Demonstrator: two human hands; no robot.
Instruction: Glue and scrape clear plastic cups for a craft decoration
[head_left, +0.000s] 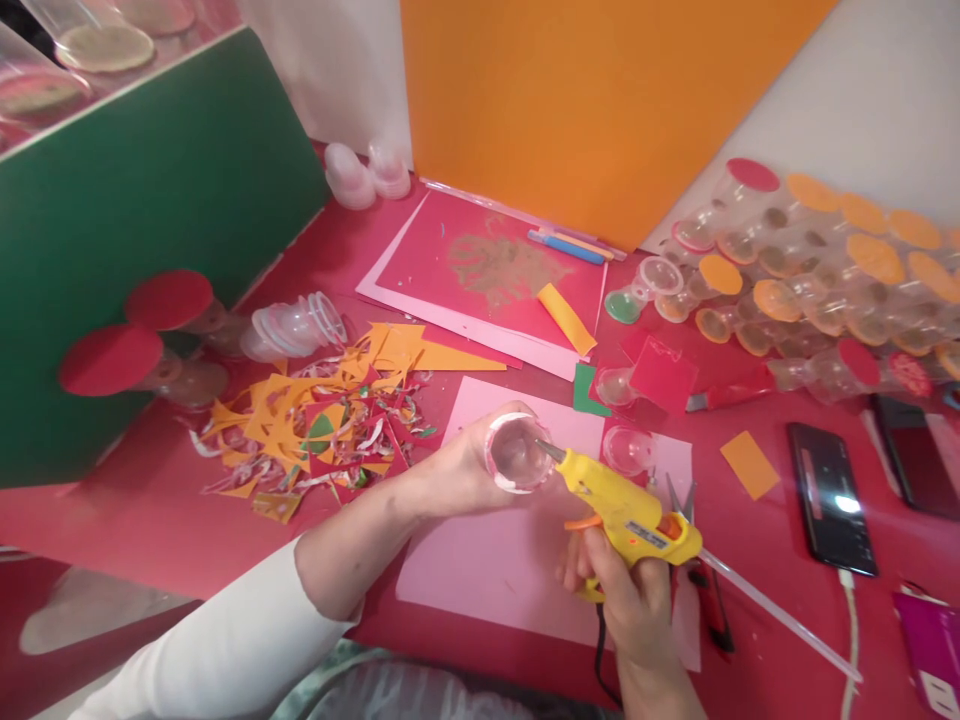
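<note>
My left hand [461, 470] is wrapped round a small clear plastic cup [517, 453], its open mouth turned toward me. A yellow glue gun [626, 508] is gripped in my right hand [626, 590], with a finger on the orange trigger. The gun's metal nozzle touches the cup's rim on its right side. A clear glue stick [780, 618] juts out of the gun's back. Both hands hover over a pink paper sheet [495, 560] on the red table.
A heap of orange and red paper scraps [322, 420] lies to the left. Rows of capped clear cups [817, 280] fill the right. Loose cups [626, 448], scissors [701, 570], a phone [831, 495], a green board [150, 230] and an orange board [600, 100] surround the work spot.
</note>
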